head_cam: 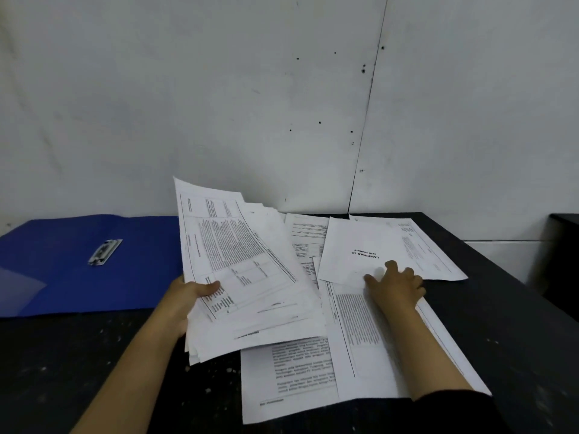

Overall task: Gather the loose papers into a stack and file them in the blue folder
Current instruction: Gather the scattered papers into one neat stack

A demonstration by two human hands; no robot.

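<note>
**Both forearms out over a dark desk strewn with paper**

Nearest to me, a dark sleeve (454,411) covers my right forearm just above the bottom edge; my left forearm is bare. Under both lies a black table (507,314), its top flecked with pale specks, pushed against a plain grey-white wall (219,89) that has a thin vertical seam and a scatter of small dark holes. A dark piece of furniture (564,261) stands at the far right.

My left hand (194,292) grips a stack of printed sheets (250,277) by its left edge, thumb on top, holding it tilted up off the table. My right hand (394,286) rests on the near edge of a title sheet (354,245). Thumb and bent fingers seem to pinch that edge, though I cannot be sure the sheet is lifted. More loose papers (297,377) lie overlapping beneath and beside it, spreading from the back of the table to its near edge.

The blue folder (62,277) lies open and flat to the left of the stack, its right edge hidden behind the held sheets, with a metal clip (105,252) on its inner face and a clear pocket (18,289) at its left.

The title sheet reads "LAMPIRAN 15", upside down to me; the smaller line with it and the dense text elsewhere are too fine to read.
</note>
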